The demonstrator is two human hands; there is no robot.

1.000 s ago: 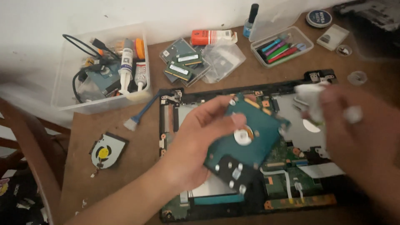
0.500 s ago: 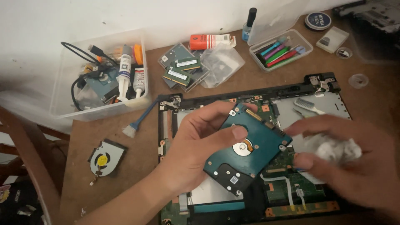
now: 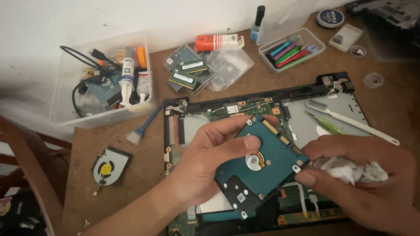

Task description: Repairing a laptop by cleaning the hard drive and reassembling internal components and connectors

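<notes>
An opened laptop (image 3: 271, 109) lies on the table (image 3: 87, 148), partly hidden by both hands. Above it the left hand (image 3: 205, 161) clamps a drive (image 3: 260, 168), thumb on top. The right hand (image 3: 363, 183) is closed on a crumpled tissue (image 3: 354, 170), thumb touching the drive's corner. Fan (image 3: 107, 166), brush (image 3: 142, 131), toothbrush (image 3: 350, 121) lie around.

The left hand (image 3: 205, 161) is raised palm-up with fingers curled in a grip; the right hand (image 3: 363, 179) is closed, thumb pressing forward.
</notes>
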